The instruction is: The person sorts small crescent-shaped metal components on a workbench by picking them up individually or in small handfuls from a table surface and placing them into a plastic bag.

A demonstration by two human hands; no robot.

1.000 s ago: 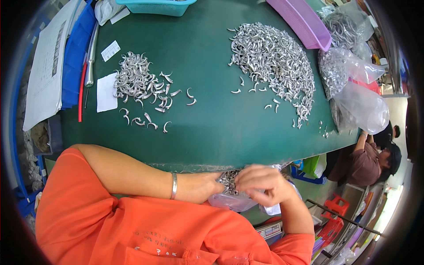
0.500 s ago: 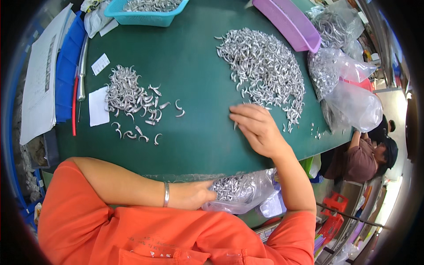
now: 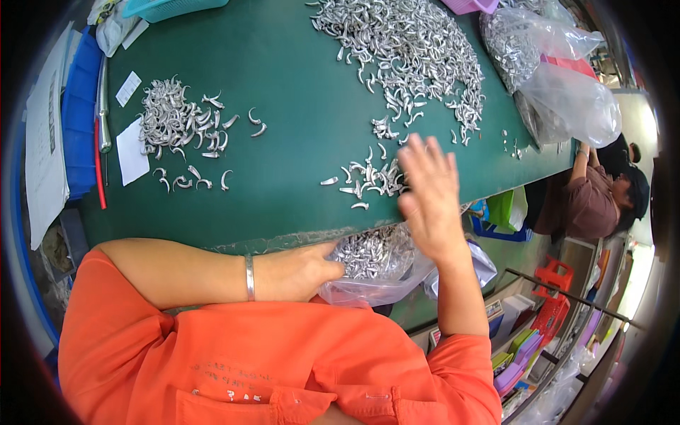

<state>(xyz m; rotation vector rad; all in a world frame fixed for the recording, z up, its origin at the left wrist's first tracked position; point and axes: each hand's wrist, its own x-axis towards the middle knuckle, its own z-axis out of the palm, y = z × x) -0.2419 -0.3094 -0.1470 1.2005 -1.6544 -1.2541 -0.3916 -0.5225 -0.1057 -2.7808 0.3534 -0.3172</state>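
Note:
My left hand [image 3: 301, 271] grips the mouth of a clear plastic bag [image 3: 375, 273] held at the near edge of the green table [image 3: 297, 106]; the bag holds many small curved silver metal parts. My right hand [image 3: 428, 195] is flat with fingers spread, just behind a small cluster of curved parts [image 3: 365, 180] near the table edge above the bag. A large heap of the same parts [image 3: 407, 49] lies farther back. A smaller heap [image 3: 177, 124] lies at the left.
Clear bags of parts [image 3: 559, 78] sit at the table's right end. A teal tray [image 3: 170, 7] stands at the back. White paper slips [image 3: 131, 152], a blue bin [image 3: 74, 134] and papers line the left. Another person [image 3: 602, 195] sits at right.
My right hand has dragged a small cluster of parts from the large heap toward the near edge above the bag. The left hand keeps holding the bag.

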